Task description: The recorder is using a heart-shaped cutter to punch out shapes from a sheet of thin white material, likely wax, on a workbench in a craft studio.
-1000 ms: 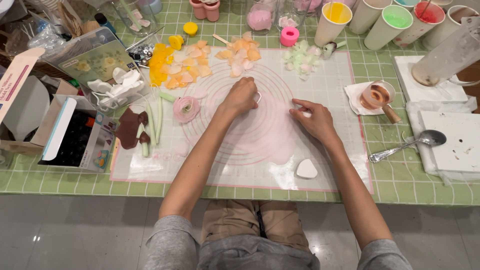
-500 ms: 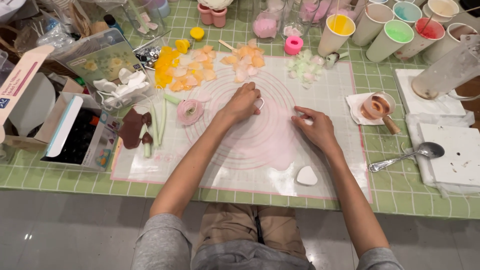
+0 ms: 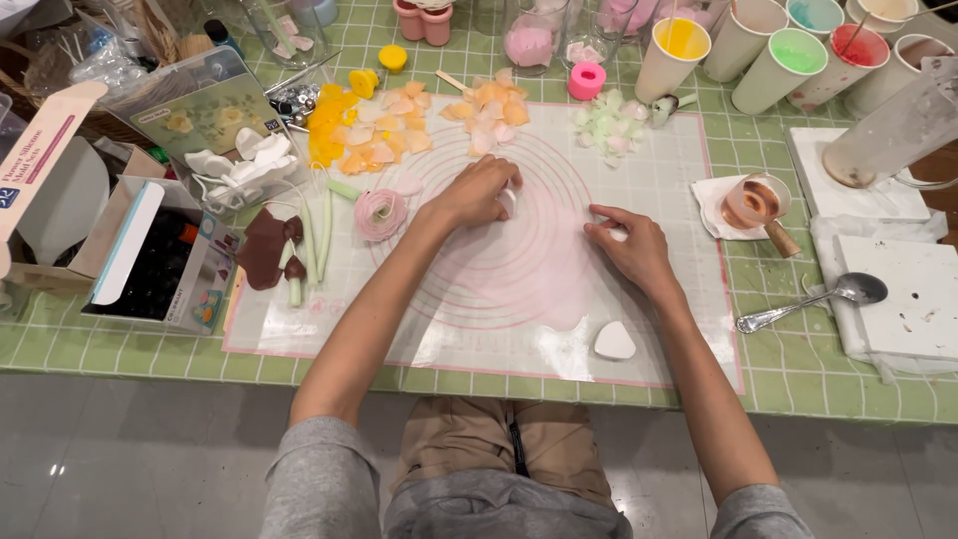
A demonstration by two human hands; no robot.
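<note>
Green tiled tabletop [image 3: 559,399] carried a translucent work mat [image 3: 479,329] at frame centre. Finished pieces lay upper left: orange petals [image 3: 399,125] and a pink rose [image 3: 380,214]. At centre, the left hand [image 3: 477,193] pinched a small white piece [image 3: 509,200]. The right hand [image 3: 631,248] pressed loosely curled fingers on thin, unevenly edged pink rolled sheet [image 3: 519,274], judged mostly uncut.

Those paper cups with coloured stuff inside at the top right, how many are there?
5, in a row along the far right edge: yellow cup, plain cup, green cup, red cup, pale cup. More may lie beyond the frame.
</note>
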